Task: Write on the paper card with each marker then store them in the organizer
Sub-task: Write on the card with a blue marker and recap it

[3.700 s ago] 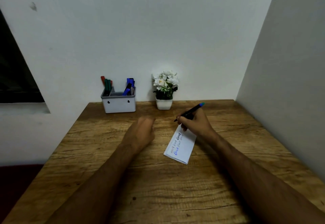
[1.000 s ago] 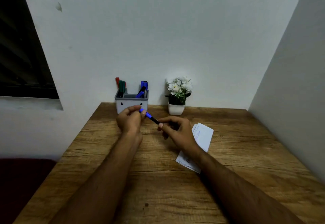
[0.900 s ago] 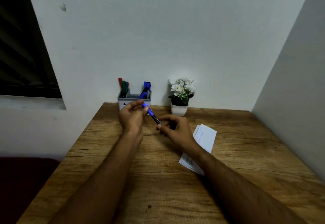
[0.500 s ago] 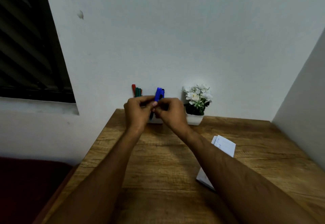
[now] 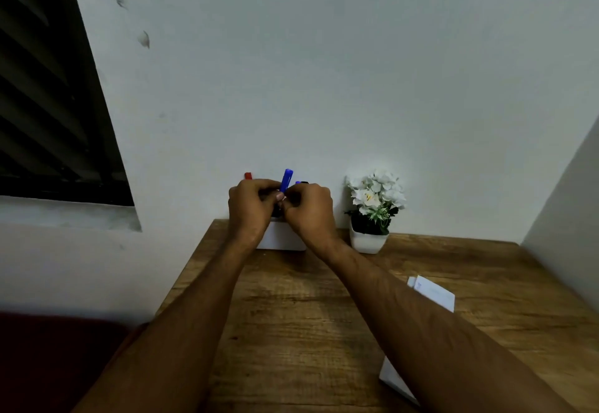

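Note:
Both hands meet just above the white organizer (image 5: 281,241) at the back of the table. My left hand (image 5: 251,206) and my right hand (image 5: 309,210) each pinch the blue marker (image 5: 286,180), which stands nearly upright with its blue cap above my fingers. Its black barrel runs down between my hands toward the organizer. A red marker tip (image 5: 248,175) and another blue marker tip (image 5: 301,182) peek out from the organizer behind my hands. The white paper card (image 5: 432,294) lies on the table to the right, mostly hidden under my right forearm.
A small white pot of white flowers (image 5: 372,210) stands right of the organizer, against the wall. The wooden table (image 5: 291,315) ends on the left near my left forearm. A grey side wall closes the right; a dark louvred window (image 5: 48,104) is on the left.
The marker went from my right hand at the card to both hands, then was carried back and tipped upright over the organizer. My view swung left and up.

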Tool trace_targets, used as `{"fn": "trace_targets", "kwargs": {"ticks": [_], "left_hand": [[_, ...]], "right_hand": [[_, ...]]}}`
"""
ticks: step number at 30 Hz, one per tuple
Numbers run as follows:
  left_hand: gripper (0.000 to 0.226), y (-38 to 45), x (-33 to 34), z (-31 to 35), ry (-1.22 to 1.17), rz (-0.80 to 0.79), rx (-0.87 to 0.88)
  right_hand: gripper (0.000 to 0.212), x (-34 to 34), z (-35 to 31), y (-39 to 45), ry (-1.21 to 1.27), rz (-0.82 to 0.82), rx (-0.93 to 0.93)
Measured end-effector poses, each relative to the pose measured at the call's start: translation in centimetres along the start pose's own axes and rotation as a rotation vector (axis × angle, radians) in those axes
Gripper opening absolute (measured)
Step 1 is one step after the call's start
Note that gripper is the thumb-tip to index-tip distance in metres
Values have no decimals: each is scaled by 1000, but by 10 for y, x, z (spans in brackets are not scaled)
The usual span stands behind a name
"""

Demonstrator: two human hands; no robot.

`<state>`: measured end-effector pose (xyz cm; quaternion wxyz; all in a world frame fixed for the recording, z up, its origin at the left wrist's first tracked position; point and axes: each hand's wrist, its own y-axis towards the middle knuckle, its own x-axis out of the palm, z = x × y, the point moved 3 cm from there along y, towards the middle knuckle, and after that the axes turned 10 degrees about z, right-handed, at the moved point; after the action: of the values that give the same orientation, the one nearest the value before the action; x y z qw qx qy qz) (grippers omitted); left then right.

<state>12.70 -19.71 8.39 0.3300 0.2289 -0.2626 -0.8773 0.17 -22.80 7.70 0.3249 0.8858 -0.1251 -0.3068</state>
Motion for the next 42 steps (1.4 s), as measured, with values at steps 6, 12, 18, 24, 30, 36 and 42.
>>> {"fn": "trace_targets", "kwargs": {"ticks": [6,12,18,24,30,36,42], "left_hand": [[26,-3,3,-7,10,46,-58],[21,-11,4,-10,17,51,-88],[29,-21,9,-10,55,-47,-82],[23,-24,10,-11,64,-36,-109],[19,-33,9,-6,60,18,-120],[15,-72,20,19,41,-95,-52],[15,-132,43,50,114,-402,22]], "right_hand": [[19,-5,2,-5,31,42,-17],[22,-11,10,-14,102,43,-1],[33,-26,16,-12,154,64,36],[20,-19,18,-10,140,-8,26],[14,-36,20,-17,137,32,-23],[10,-81,38,-45,44,27,-92],[16,-133,81,-79,-131,-42,-36]]}}
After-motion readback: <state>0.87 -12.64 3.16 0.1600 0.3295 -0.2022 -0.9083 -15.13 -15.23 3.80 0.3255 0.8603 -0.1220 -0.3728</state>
